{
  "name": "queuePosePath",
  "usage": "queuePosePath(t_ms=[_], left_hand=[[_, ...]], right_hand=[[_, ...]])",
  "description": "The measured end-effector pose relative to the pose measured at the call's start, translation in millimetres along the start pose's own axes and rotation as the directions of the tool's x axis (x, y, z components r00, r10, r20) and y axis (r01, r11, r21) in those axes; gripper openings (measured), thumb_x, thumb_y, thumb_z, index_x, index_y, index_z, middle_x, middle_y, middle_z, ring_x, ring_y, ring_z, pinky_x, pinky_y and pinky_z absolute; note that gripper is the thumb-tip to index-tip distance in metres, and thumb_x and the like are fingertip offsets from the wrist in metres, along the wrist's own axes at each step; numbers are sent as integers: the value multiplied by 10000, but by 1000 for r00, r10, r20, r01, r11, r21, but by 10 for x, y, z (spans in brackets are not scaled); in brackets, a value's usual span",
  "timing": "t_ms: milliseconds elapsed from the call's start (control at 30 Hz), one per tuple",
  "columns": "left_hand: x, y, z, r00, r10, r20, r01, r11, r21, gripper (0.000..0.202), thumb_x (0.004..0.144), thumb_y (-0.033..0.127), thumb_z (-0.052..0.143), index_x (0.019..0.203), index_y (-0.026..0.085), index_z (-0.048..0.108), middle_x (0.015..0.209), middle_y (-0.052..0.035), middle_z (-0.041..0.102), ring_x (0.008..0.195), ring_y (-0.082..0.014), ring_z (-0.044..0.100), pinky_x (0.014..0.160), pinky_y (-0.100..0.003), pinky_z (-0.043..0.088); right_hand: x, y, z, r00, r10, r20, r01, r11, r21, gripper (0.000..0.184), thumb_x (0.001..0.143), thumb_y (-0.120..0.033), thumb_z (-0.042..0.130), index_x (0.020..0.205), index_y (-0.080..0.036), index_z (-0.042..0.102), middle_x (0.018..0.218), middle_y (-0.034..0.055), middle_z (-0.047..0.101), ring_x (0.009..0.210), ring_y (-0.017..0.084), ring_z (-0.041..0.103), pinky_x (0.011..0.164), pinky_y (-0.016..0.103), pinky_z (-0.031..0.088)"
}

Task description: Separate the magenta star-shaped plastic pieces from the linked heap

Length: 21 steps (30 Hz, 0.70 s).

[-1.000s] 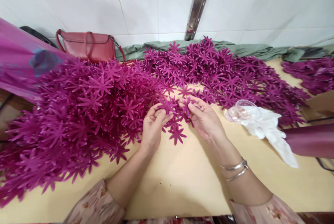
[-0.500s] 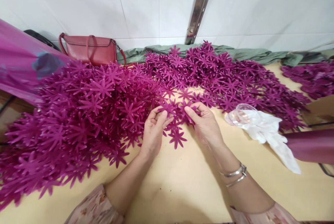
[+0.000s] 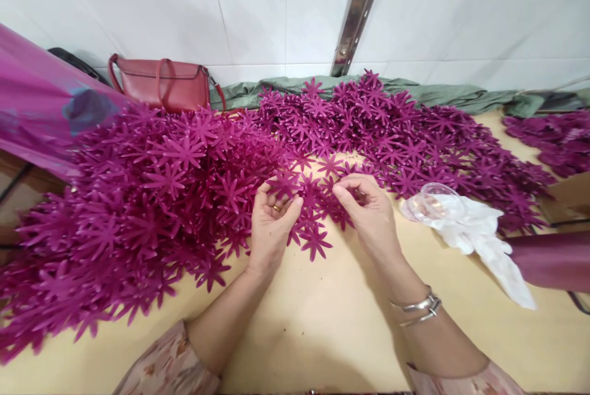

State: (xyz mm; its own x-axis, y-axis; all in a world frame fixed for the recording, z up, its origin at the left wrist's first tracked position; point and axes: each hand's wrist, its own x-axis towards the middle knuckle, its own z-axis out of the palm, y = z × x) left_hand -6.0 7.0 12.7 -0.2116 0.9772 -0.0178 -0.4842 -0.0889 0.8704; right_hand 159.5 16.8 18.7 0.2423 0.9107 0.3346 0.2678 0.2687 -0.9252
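Left hand: The left hand [image 3: 273,229] is raised over the table [image 3: 313,315], palm side partly showing, with a gold ring [image 3: 276,207] on one finger. The thumb stands off from the curled fingers. A purple flower [image 3: 283,185] lies across the upper fingertips (cannot tell whether it is pinched there).

Right hand: In the right hand [image 3: 371,211], thumb and forefinger tips are close together at the edge of the flowers between the hands [image 3: 311,195]; cannot tell whether a petal is caught. Silver bangles [image 3: 421,305] circle the wrist.

Near flower: A single flower [image 3: 316,241] sits below that cluster, nearest the wearer, its narrow petals spread like a star.

Left pile: A large heap of like flowers [image 3: 152,211] stands beside the left hand, reaching the left edge of the view.

Back pile: Another heap [image 3: 391,131] runs along the far side of the table, in front of a crumpled green cloth [image 3: 442,95].

White cloth: A white cloth [image 3: 474,220] lies to the right of the right hand, a clear round thing [image 3: 431,193] on its near-hand end (material unclear).

Handbag: A red handbag [image 3: 163,85] rests behind the left pile, near the tiled wall [image 3: 152,2].
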Motion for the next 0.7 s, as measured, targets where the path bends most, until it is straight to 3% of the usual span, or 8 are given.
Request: queuePosePath(t_ms=[100,200,333,433,567,700], left_hand=[[-19,20,1,998,-57,21,58,995,-85,354,804,350,849,1082,235,663,1044,2,757,966,-138,735,1004,-312,560],[-57,-2,1,992,-114,45,118,987,-109,298,778,388,867,924,210,678,870,42,724,797,-116,727,933,-334,606],[-102,-50,0,978,-174,112,183,980,-80,298,756,404,886,886,204,708,729,63,692,692,-96,705,834,-283,618],[-103,-68,-18,973,-184,142,193,980,-47,279,766,409,879,860,193,730,739,44,715,694,-93,701,786,-240,608],[-80,-77,-45,972,-189,143,195,980,-31,258,774,389,876,822,178,736,751,32,728,675,-80,672,717,-204,587],[-82,-79,-35,964,-208,166,215,976,-31,278,743,376,899,795,177,711,716,46,708,643,-82,651,673,-208,577]], right_hand=[[-26,-66,18,989,-148,-6,146,981,-127,133,897,-376,746,955,-258,758,1190,88,665,1211,288,593,1105,506,413],[-84,-157,67,961,-275,8,270,939,-212,148,897,-363,758,1026,-291,745,1244,90,658,1255,306,569,1153,556,363],[-149,-203,125,916,-387,106,401,871,-286,162,860,-362,809,1005,-324,746,1250,69,649,1256,319,549,1139,566,366],[-176,-178,149,922,-362,139,387,875,-289,95,875,-335,797,957,-321,752,1228,66,656,1255,318,543,1121,561,387],[-186,-159,160,944,-281,174,311,934,-175,11,920,-292,745,931,-293,742,1194,67,667,1208,287,582,1082,523,432],[-164,-151,160,970,-173,170,184,982,-49,105,963,-294,675,873,-257,713,1149,66,692,1147,261,626,1079,476,438]])
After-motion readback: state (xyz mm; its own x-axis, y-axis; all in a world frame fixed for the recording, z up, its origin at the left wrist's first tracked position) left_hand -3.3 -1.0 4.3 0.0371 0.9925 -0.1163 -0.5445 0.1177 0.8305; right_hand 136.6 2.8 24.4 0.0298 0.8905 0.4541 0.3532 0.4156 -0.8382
